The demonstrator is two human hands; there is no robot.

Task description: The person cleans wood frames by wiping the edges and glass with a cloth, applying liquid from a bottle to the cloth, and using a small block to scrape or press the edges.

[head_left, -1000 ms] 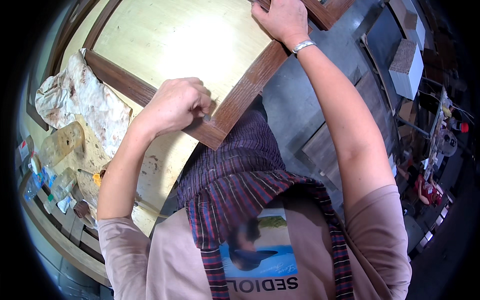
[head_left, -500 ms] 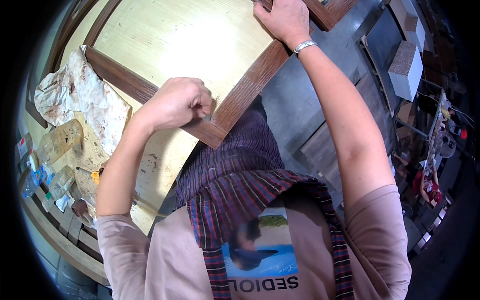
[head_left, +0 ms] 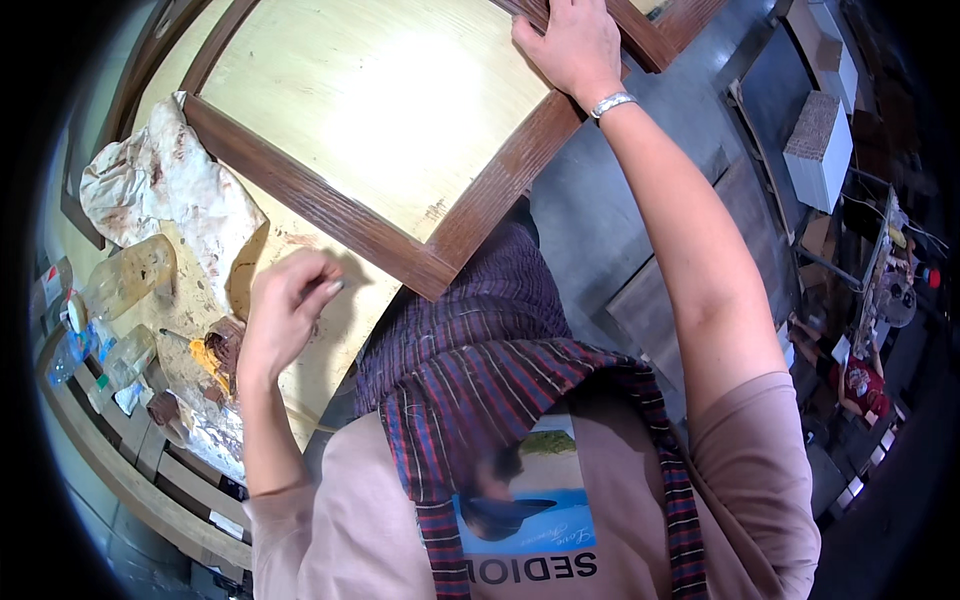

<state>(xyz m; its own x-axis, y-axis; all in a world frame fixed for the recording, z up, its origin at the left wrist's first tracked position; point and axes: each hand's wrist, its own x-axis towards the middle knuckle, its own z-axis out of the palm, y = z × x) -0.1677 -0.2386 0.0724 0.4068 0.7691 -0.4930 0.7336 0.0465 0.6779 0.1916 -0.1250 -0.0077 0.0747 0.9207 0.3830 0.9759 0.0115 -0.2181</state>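
Note:
A dark brown wooden frame lies at an angle on the worktable, its near corner pointing toward my apron. Pale surface fills the inside of it, with bright glare in the middle. My right hand grips the frame's right rail at the top of the view, thumb toward the inner side; its fingertips run out of the picture. My left hand hovers over the table, left of the frame's near corner and apart from it. Its fingers are curled into a pinch, and whatever may be between them is hidden. A stained white cloth lies beside the frame's left corner.
Clear plastic containers and an orange-handled tool lie on the stained pale tabletop at left. Another brown frame juts in at the top. White boards are stacked at right; a person in red is farther off.
My left hand has lifted off the frame's near corner and moved left and down over the table. My right hand stays on the frame.

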